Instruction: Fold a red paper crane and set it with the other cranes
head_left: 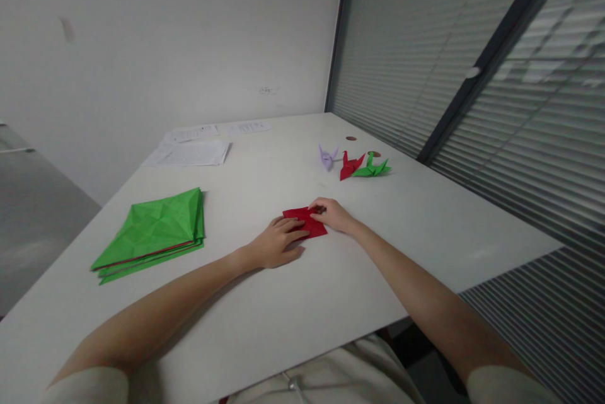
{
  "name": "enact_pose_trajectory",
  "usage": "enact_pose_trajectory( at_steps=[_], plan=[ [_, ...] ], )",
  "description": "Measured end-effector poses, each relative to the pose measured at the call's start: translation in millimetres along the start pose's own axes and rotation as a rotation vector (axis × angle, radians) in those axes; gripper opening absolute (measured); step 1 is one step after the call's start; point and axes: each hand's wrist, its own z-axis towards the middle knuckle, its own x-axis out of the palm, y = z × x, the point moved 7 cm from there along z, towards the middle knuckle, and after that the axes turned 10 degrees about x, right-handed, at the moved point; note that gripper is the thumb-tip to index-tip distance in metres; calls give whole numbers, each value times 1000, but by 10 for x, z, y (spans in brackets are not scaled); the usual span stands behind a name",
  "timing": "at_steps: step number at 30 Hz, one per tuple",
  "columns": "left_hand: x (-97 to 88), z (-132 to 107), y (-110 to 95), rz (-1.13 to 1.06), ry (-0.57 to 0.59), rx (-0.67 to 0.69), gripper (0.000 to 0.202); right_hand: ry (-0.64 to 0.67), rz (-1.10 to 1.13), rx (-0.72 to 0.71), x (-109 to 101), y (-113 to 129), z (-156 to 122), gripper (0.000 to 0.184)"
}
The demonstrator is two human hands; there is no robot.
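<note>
A small folded red paper (308, 222) lies flat on the white table (293, 303) in front of me. My left hand (276, 245) rests on its left edge, fingers stretched flat over the paper. My right hand (333, 213) presses on the paper's upper right corner, fingertips curled down onto it. Both forearms reach in from the near edge.
A stack of creased green paper sheets (154, 232) lies to the left. Three folded paper cranes, lilac (327, 157), red (350, 166) and green (373, 168), stand farther back right. White printed sheets (193, 152) lie at the far side. Blinds run along the right.
</note>
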Motion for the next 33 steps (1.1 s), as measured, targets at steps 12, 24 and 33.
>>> enact_pose_trajectory(
  at_steps=[12, 24, 33],
  plan=[
    [48, -4, 23, -2, 15, 0, 44, 63, -200, -104, 58, 82, -51, 35],
    [-66, 6, 1, -49, -140, -13, 43, 92, -318, -212, 139, 160, -76, 33],
    [-61, 14, 66, 80, -124, -118, 33, 37, -403, -181, 163, 177, -85, 36]
  ],
)
